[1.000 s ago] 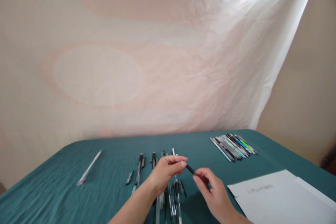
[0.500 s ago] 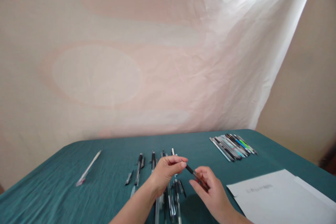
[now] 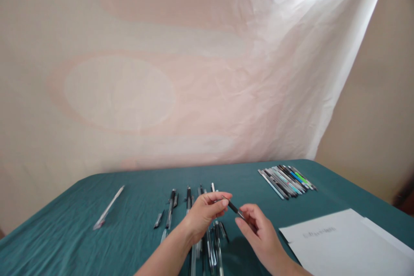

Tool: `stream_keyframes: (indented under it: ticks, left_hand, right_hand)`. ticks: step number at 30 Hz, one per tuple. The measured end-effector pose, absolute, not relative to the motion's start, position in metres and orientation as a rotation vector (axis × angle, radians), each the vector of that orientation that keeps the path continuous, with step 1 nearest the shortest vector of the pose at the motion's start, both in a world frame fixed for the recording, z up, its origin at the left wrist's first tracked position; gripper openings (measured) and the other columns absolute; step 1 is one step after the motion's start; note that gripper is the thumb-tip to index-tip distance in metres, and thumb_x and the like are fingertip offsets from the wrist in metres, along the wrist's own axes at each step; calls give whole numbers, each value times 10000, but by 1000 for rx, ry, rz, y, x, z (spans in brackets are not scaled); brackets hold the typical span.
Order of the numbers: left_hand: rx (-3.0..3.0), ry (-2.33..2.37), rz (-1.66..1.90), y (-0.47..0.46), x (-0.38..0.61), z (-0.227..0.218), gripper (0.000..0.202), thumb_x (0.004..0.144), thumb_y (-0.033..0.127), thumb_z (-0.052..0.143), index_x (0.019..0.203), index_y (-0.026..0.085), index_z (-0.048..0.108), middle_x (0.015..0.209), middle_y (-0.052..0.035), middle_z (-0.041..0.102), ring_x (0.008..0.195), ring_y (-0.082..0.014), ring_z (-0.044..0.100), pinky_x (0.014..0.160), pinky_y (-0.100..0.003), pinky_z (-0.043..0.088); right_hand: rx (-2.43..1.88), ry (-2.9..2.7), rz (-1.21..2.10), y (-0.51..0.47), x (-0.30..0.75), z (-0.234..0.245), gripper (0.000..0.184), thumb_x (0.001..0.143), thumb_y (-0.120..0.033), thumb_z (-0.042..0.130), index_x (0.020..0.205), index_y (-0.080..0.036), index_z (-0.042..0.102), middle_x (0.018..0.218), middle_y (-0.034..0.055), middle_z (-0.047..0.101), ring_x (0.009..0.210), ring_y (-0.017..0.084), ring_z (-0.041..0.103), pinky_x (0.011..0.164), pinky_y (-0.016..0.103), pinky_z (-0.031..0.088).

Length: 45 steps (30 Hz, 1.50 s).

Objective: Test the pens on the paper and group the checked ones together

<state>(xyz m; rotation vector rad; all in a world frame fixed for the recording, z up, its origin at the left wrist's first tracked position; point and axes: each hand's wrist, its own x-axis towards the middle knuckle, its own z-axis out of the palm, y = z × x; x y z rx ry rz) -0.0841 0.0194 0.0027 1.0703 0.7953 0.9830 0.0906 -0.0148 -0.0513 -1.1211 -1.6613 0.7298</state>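
Above the table, a pen with a black grip (image 3: 233,207) slants between my two hands. My left hand (image 3: 207,212) pinches its tip end between thumb and fingertips. The barrel's other end lies in my right hand (image 3: 257,228), thumb and fingers closed round it and partly hiding it. Beneath and beside my left hand lie several pens (image 3: 210,248) in a loose row, some covered by the hand and forearm. A capless-looking pen (image 3: 170,213) and a loose pen cap (image 3: 158,219) are left of my left wrist.
A tight row of pens (image 3: 286,182) lies at the back right. White paper sheets (image 3: 347,241) with some blurred writing are at the front right. A single white pen (image 3: 109,208) rests on the green cloth (image 3: 64,215) at left. A pale sheet (image 3: 194,73) hangs behind.
My right hand has shifted slightly along the pen, its fingers now covering more of the barrel. My left hand and the things on the table stay where they were.
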Motion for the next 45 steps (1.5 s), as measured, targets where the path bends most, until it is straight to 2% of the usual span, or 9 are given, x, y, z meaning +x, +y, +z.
stream_keyframes:
  ticks: [4,7,12,18,20,22,27,33,45]
  left_hand:
    - [1045,786,983,17,-81,5,315,652,309,724,923,153,686,786,-42,623,652,-91,521,666,-218,386]
    - [1033,787,1011,17,-79,5,299,680,329,700,920,153,676,874,-67,636,666,-92,535,673,-224,393]
    - [1081,832,1055,18,-78,1,236,677,329,702,790,123,686,797,-64,642,662,-100,519,663,-219,381]
    - [1184,882,1076,20,-81,3,266,674,337,699,828,120,703,802,-64,653,648,-103,469,634,-214,354]
    - [1204,888,1079,20,-81,3,287,684,354,686,853,124,702,786,-61,653,627,-101,455,623,-217,349]
    - [1215,893,1077,21,-81,2,308,692,375,671,870,125,701,770,-58,649,602,-98,441,610,-221,344]
    - [1229,915,1074,21,-81,0,367,677,422,666,888,123,697,770,-64,638,596,-108,445,602,-232,348]
    - [1250,922,1074,19,-81,6,362,685,432,654,871,125,700,765,-57,638,596,-108,449,590,-219,339]
    - [1258,918,1110,15,-81,13,287,682,378,675,821,130,713,766,-49,657,634,-117,451,639,-223,341]
  right_hand:
    - [-1142,-1637,700,-14,89,-55,166,835,-349,490,795,-189,469,651,-32,451,563,114,451,533,214,361]
    - [-1119,-1647,677,-15,89,-52,174,839,-348,482,780,-184,486,663,-27,451,570,113,443,544,216,359]
    - [-1126,-1659,709,-16,90,-48,191,851,-357,460,792,-183,512,668,-19,484,587,122,467,553,219,364]
    - [-1117,-1686,751,-15,90,-46,270,896,-345,355,755,-188,523,603,-19,519,589,131,502,631,240,388]
    - [-1116,-1645,788,-14,89,-47,192,871,-352,412,863,-189,513,661,-12,536,606,133,511,606,234,395]
    - [-1126,-1598,802,-12,89,-51,198,825,-352,497,938,-190,475,712,-11,531,608,131,507,566,222,393]
    - [-1149,-1583,746,-12,88,-54,178,820,-356,502,774,-184,490,641,-32,456,556,113,441,524,212,360]
    - [-1108,-1597,798,-17,88,-44,220,836,-378,471,806,-170,539,675,-10,513,592,125,469,554,217,378]
    - [-1152,-1681,771,-17,89,-43,248,868,-382,412,803,-180,540,609,-34,480,571,121,480,555,215,370]
